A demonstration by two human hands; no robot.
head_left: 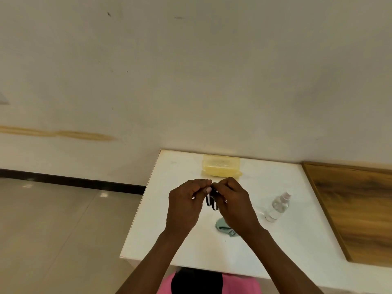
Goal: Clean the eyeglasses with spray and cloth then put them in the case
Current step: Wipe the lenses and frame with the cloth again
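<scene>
Black-framed eyeglasses (211, 202) hang between my two hands above the white table (174, 234). My left hand (186, 204) pinches the frame at its left side, and my right hand (231, 203) grips it from the right; most of the frame is hidden by my fingers. A crumpled pale green cloth (223, 227) lies on the table just below my right hand. The clear spray bottle (277, 206) with a pinkish cap stands to the right. A yellow translucent case (221, 166) sits closed at the table's far edge, beyond my hands.
The white table butts against a pale wall. A wooden board (356, 206) covers the surface at the right. Tiled floor (53, 230) lies to the left of the table's edge.
</scene>
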